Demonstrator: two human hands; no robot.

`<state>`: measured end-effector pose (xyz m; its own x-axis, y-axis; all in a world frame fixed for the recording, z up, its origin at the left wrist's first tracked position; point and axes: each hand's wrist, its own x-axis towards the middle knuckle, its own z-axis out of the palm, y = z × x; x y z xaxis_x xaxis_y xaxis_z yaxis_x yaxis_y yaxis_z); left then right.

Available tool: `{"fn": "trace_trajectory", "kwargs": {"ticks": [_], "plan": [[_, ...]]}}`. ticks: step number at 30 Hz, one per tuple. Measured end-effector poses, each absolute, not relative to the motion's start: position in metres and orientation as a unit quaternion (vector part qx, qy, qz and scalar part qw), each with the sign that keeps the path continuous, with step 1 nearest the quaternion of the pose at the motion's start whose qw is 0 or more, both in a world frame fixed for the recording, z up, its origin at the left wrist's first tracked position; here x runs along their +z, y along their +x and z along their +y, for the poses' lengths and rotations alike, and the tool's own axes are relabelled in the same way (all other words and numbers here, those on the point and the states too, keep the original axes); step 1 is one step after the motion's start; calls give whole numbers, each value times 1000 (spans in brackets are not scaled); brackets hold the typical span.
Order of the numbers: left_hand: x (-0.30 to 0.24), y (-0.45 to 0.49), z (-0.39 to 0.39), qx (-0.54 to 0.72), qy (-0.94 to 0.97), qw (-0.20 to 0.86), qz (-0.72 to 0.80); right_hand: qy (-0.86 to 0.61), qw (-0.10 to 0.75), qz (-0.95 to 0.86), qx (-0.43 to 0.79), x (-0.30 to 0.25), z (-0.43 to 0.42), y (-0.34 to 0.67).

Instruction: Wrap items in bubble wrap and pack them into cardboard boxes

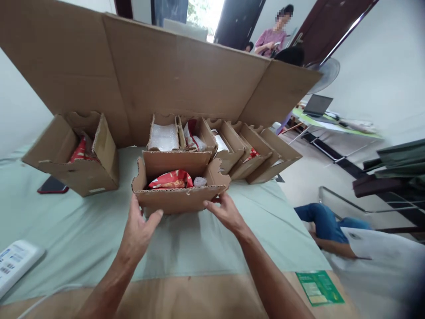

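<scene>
Between my hands is an open-topped cardboard box [179, 201], close in front of the row of other boxes. Inside it lie a red snack packet [172, 179] and a small bubble-wrapped item [200, 181]. My left hand [141, 228] grips the lower left corner, its thumb on the front panel and its other fingers partly hidden at the side. At the lower right corner, my right hand [229, 212] holds the box the same way, thumb on the front and fingers behind the edge.
Behind stand several cardboard boxes [237, 153] with wrapped goods, before a tall cardboard panel [186, 75]. Another box [99, 170] and a dark phone [53, 185] are left. A white device [20, 263] lies front left, a green card [319, 288] front right. People are nearby.
</scene>
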<state>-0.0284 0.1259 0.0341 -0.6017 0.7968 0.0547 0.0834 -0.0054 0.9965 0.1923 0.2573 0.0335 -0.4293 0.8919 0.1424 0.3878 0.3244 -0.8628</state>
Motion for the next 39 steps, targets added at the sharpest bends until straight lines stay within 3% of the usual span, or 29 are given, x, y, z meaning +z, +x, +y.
{"fn": "trace_trajectory", "kwargs": {"ticks": [12,18,27,33,39], "plan": [[23,11,38,587,348,376,626,-508,357,-730,286,44,135,248],[43,-20,34,609,346,275,659,-449,367,-748,322,48,146,203],[23,-22,20,581,340,294,679,-480,375,-738,290,25,108,211],[16,-49,-16,582,298,226,722,-403,354,-759,370,20,126,155],[-11,-4,-60,562,286,200,750,-294,320,-757,488,27,202,102]]}}
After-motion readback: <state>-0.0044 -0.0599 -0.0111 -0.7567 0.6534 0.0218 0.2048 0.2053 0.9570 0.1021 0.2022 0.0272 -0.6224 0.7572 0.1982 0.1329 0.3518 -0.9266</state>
